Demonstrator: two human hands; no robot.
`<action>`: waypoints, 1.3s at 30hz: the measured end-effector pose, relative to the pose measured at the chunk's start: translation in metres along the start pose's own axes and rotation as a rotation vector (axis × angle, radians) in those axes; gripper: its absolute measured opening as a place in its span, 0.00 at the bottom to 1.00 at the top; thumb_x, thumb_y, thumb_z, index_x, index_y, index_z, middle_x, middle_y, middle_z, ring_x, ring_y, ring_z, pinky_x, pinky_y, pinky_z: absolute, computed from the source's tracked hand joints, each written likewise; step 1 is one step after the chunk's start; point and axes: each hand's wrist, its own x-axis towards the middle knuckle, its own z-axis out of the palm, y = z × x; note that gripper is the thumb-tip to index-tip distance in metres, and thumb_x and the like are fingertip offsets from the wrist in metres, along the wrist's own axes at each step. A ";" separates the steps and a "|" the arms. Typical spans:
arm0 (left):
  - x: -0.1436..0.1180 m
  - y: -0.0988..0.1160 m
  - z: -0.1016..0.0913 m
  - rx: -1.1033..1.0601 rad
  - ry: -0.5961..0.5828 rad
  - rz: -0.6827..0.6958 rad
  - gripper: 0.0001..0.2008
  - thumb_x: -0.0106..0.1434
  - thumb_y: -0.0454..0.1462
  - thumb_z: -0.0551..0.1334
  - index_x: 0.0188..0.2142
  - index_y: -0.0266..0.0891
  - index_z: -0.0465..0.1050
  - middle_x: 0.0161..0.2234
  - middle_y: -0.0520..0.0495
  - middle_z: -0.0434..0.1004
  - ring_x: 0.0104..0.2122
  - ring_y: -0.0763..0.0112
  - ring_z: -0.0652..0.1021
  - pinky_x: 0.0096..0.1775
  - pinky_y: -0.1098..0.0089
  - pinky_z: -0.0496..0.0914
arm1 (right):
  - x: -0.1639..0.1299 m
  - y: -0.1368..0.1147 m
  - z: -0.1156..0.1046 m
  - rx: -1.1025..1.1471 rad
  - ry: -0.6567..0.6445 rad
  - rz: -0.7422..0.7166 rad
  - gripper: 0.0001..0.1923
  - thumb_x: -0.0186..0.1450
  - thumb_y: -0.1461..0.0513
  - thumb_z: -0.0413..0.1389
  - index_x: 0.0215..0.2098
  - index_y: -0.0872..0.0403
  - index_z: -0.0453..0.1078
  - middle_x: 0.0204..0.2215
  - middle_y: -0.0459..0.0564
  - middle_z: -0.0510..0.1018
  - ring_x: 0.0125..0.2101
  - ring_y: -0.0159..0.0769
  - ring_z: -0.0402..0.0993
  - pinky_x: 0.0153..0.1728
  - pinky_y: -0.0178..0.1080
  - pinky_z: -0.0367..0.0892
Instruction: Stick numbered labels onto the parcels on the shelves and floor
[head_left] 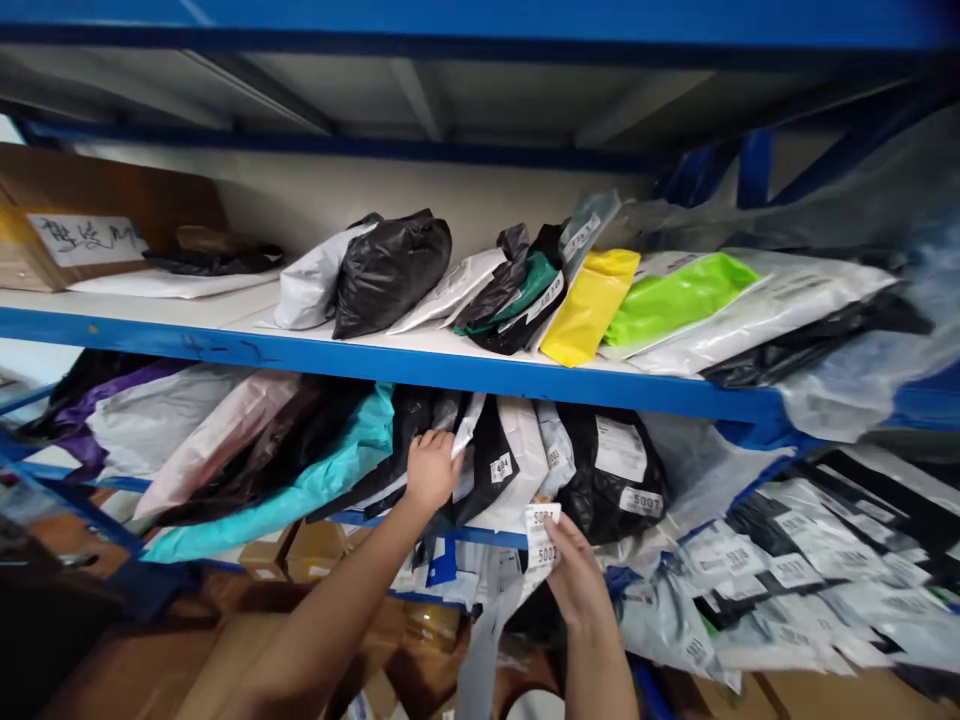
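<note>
Your right hand (574,580) pinches the 5002 label (541,540) of the white parcel (517,470) just above it on the lower shelf (480,535), standing tall, while your left hand (431,470), fingers curled, parts the black parcel (487,465) just to its left.

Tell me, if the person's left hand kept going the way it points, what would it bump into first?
The left hand already rests on the upright parcels on the lower shelf. Pushed straight on, it would probably sink between the black bag and the teal bag beside it; what lies behind them is hidden.
</note>
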 end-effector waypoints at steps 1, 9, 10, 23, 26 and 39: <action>0.000 0.000 0.000 -0.004 0.002 0.019 0.12 0.64 0.40 0.50 0.37 0.36 0.68 0.38 0.39 0.73 0.43 0.56 0.69 0.45 0.57 0.61 | 0.004 0.005 -0.001 -0.012 -0.032 0.023 0.16 0.46 0.56 0.67 0.32 0.52 0.75 0.26 0.48 0.81 0.26 0.39 0.76 0.27 0.39 0.69; -0.001 -0.017 0.009 0.048 -0.151 0.517 0.22 0.60 0.52 0.51 0.39 0.39 0.71 0.40 0.42 0.71 0.45 0.58 0.67 0.58 0.47 0.43 | 0.007 0.042 0.014 -0.220 -0.278 0.099 0.10 0.51 0.56 0.64 0.29 0.53 0.75 0.23 0.45 0.79 0.25 0.33 0.72 0.29 0.34 0.66; 0.002 -0.020 0.007 0.060 -0.158 0.523 0.22 0.60 0.52 0.51 0.39 0.39 0.71 0.40 0.42 0.70 0.45 0.57 0.67 0.58 0.45 0.42 | 0.008 0.044 0.020 -0.260 -0.282 0.063 0.11 0.53 0.55 0.62 0.32 0.53 0.74 0.26 0.46 0.79 0.27 0.34 0.73 0.31 0.35 0.66; 0.022 -0.076 0.000 -0.234 0.174 0.172 0.07 0.48 0.28 0.58 0.28 0.40 0.67 0.40 0.45 0.65 0.43 0.60 0.64 0.43 0.61 0.64 | 0.036 0.057 0.040 -1.295 0.053 -0.586 0.18 0.64 0.58 0.46 0.47 0.56 0.69 0.46 0.59 0.76 0.46 0.47 0.73 0.45 0.48 0.69; 0.021 -0.081 0.002 -0.394 0.275 0.070 0.08 0.47 0.27 0.58 0.24 0.40 0.63 0.38 0.47 0.65 0.42 0.63 0.67 0.44 0.62 0.64 | 0.035 0.059 0.034 -1.355 0.040 -0.653 0.16 0.65 0.59 0.45 0.48 0.53 0.67 0.45 0.56 0.77 0.46 0.44 0.73 0.45 0.46 0.69; 0.020 -0.090 -0.001 -0.521 0.299 -0.010 0.08 0.47 0.27 0.58 0.23 0.40 0.61 0.39 0.49 0.65 0.42 0.64 0.68 0.48 0.61 0.61 | 0.034 0.057 0.025 -1.244 0.068 -0.544 0.15 0.63 0.57 0.50 0.45 0.52 0.69 0.43 0.53 0.77 0.44 0.43 0.73 0.45 0.42 0.68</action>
